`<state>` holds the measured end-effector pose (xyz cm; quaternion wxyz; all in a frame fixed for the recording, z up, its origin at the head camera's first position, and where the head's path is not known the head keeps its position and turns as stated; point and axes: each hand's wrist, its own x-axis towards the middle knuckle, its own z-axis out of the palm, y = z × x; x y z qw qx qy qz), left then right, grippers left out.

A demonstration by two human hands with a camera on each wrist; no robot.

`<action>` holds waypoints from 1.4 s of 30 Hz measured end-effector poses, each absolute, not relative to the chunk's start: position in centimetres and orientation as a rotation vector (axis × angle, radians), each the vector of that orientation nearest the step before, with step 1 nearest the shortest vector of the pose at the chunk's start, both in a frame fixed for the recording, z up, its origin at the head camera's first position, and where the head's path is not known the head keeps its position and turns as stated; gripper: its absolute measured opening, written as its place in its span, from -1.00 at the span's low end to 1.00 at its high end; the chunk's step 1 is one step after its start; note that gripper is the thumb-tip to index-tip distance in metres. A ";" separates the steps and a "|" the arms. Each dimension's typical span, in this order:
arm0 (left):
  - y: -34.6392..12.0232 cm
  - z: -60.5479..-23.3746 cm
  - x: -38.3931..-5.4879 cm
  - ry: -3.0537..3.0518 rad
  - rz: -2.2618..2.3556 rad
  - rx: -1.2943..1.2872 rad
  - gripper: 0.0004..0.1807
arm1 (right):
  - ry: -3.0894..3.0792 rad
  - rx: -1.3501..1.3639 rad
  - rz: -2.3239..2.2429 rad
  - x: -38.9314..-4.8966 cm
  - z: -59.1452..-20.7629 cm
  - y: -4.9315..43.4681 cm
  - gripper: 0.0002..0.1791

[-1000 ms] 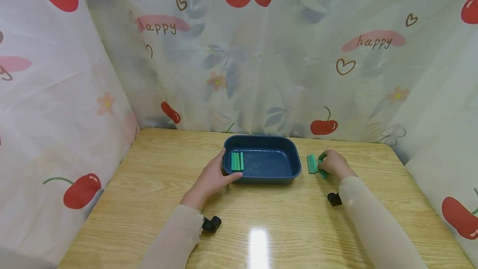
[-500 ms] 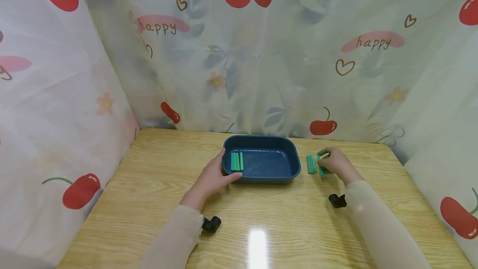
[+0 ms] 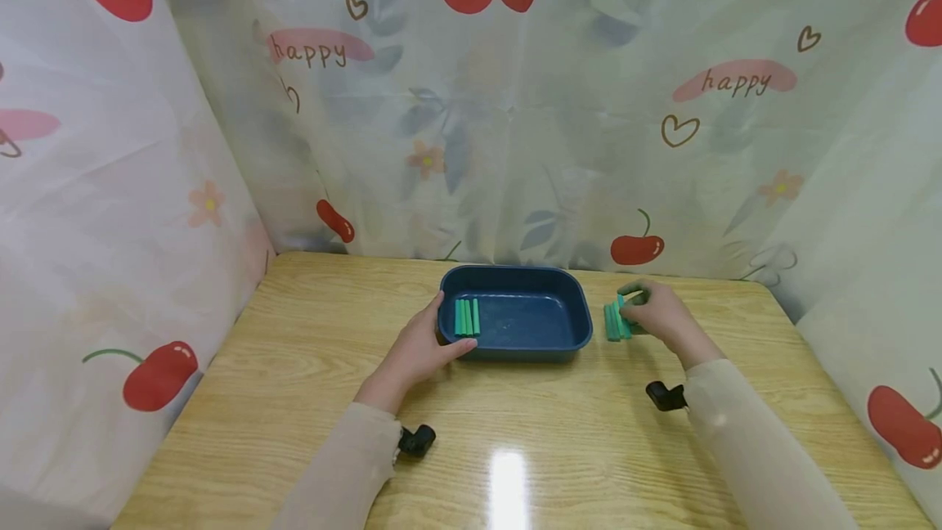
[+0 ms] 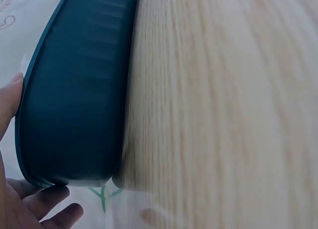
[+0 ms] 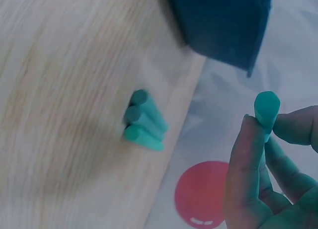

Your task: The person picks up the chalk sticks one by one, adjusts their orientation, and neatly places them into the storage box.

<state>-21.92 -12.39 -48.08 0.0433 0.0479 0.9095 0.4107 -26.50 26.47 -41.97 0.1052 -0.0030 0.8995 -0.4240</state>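
My left hand [image 3: 418, 348] holds the left end of a dark blue plastic tub [image 3: 530, 355], thumb at its front rim and fingers round the far side. Inside, several green chalk sticks [image 3: 467, 318] lie side by side at the left end. To the right of the tub, my right hand [image 3: 660, 317] pinches one green chalk stick [image 5: 267, 110] between thumb and fingers, raised above the table. Three more chalk sticks [image 5: 143, 120] lie together on the tabletop beside it. The left wrist view shows the tub's outer wall [image 4: 74, 100] with fingertips against its edge.
The wooden table [image 3: 471, 432] carries the tub near its back edge. Behind and at both sides hangs a cherry-print cloth [image 3: 515, 145]. A small black wrist camera [image 3: 417, 441] sticks out by the left sleeve, another black camera [image 3: 666, 396] by the right.
My right hand has lifted a chalk stick off the table and shifted slightly up and left, over the sticks lying there. The left hand and the tub have stayed put.
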 end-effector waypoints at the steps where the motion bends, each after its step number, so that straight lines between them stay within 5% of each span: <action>1: -12.4 -48.1 -21.9 2.782 1.254 0.148 0.18 | 2.648 -0.017 -1.261 -26.4 -41.8 26.3 -0.47; 42: -12.2 -48.1 -22.0 2.784 1.245 0.108 0.19 | 2.439 -0.173 -1.685 -26.6 -40.0 15.6 -0.52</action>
